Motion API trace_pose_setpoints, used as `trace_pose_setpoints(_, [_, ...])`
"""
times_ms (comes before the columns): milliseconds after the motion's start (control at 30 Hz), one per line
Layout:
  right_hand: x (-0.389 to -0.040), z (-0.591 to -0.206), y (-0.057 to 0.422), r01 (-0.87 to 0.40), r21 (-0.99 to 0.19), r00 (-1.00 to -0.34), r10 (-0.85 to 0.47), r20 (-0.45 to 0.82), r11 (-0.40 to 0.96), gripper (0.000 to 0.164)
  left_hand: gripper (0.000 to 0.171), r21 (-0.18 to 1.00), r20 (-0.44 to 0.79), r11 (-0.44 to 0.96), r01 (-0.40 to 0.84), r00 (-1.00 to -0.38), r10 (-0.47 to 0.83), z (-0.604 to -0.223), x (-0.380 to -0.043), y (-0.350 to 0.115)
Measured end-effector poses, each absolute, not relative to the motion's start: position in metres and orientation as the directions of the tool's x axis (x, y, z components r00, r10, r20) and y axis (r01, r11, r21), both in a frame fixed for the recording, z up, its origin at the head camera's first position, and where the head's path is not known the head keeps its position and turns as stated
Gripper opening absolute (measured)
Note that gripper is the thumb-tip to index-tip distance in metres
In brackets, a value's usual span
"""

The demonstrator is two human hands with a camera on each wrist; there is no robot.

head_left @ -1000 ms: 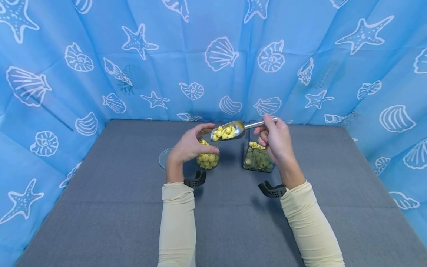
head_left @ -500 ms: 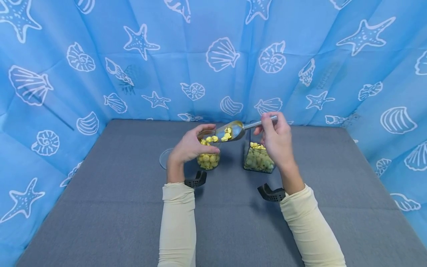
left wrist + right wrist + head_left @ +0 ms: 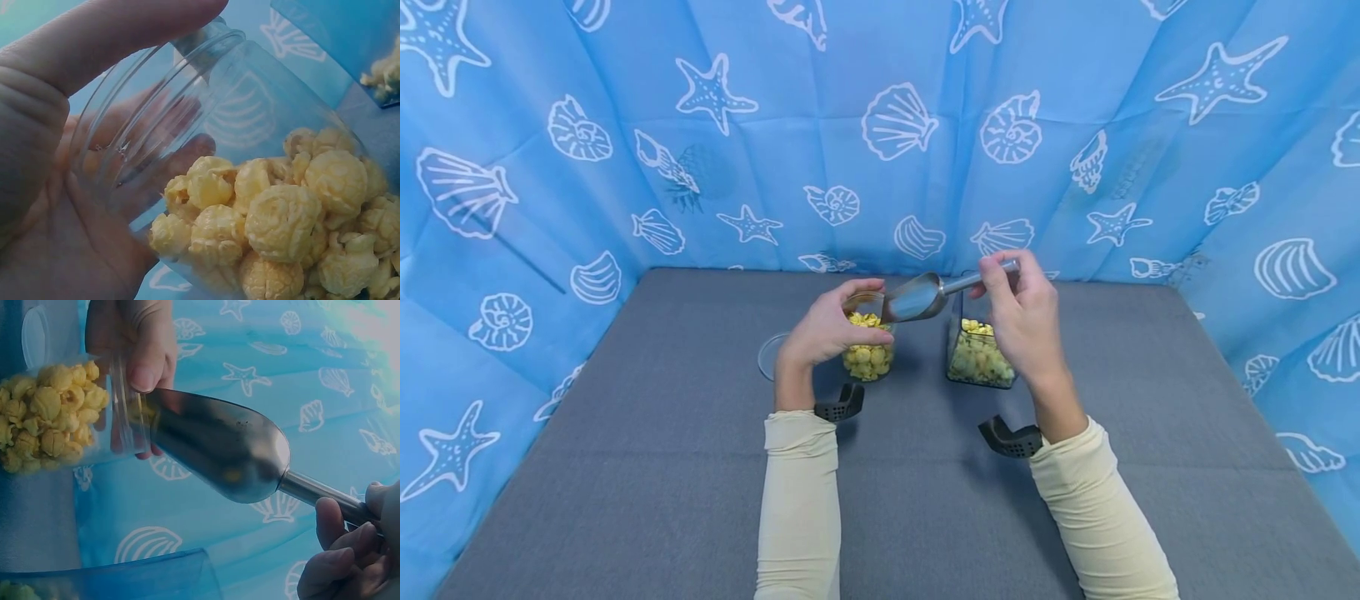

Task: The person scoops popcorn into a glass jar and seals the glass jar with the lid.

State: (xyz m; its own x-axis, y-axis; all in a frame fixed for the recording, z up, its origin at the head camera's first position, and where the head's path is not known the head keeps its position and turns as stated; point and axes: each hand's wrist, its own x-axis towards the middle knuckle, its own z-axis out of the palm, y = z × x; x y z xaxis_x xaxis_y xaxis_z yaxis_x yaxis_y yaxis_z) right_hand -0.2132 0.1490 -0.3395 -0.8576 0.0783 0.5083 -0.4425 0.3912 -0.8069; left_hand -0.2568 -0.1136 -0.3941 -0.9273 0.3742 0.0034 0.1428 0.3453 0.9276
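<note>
My left hand (image 3: 827, 329) grips a clear round jar (image 3: 225, 125) around its threaded neck, thumb on one side and fingers on the other. Popcorn (image 3: 281, 219) fills the lower part of the jar. With my right hand (image 3: 1026, 312) I hold a metal scoop (image 3: 219, 447) by its handle, tilted down to the left. The scoop's tip sits right at the jar's mouth, and its bowl shows no popcorn. A clear square container (image 3: 981, 367) with more popcorn in it stands below my right hand, partly hidden by that hand.
A clear round lid (image 3: 770, 357) lies on the grey table (image 3: 910, 483), left of the jar and partly behind my left wrist. Behind the table hangs a blue curtain (image 3: 850, 83) printed with shells and starfish. Both wrists carry black mounts.
The popcorn in the scoop has slid out into the jar, leaving the scoop bare. My right hand has tipped the scoop further down; my left hand has stayed around the jar.
</note>
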Motion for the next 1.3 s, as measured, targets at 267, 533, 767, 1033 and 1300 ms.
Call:
trace_pose_setpoints(267, [-0.207,-0.327,0.159,-0.487,-0.829,-0.828,0.158,0.538,0.274,0.017,0.079,0.931,0.008,0.335,0.144,-0.926,0.377,-0.396,-0.257,-0.115])
trace_pose_setpoints(533, [-0.209,-0.314,0.190,-0.560,-0.818,-0.750,0.338,0.569,0.133,0.016,0.078,0.936,0.014,0.320,0.147,-0.923,0.384,-0.397,-0.257,-0.113])
trace_pose_setpoints(767, [-0.212,-0.311,0.218,-0.470,-0.861,-0.733,0.456,0.504,0.197,0.021,0.078,0.936,0.022,0.317,0.152,-0.925,0.379,-0.398,-0.258,-0.114])
trace_pose_setpoints(1033, [-0.219,-0.317,0.232,-0.162,-0.873,-0.800,0.457,0.389,0.460,0.017,0.077,0.936,0.020,0.318,0.148,-0.928,0.373,-0.398,-0.257,-0.115])
trace_pose_setpoints(1300, [-0.224,-0.328,0.225,-0.023,-0.775,-0.889,0.342,0.305,0.632,0.047,0.076,0.941,0.022,0.305,0.146,-0.926,0.377,-0.397,-0.257,-0.114])
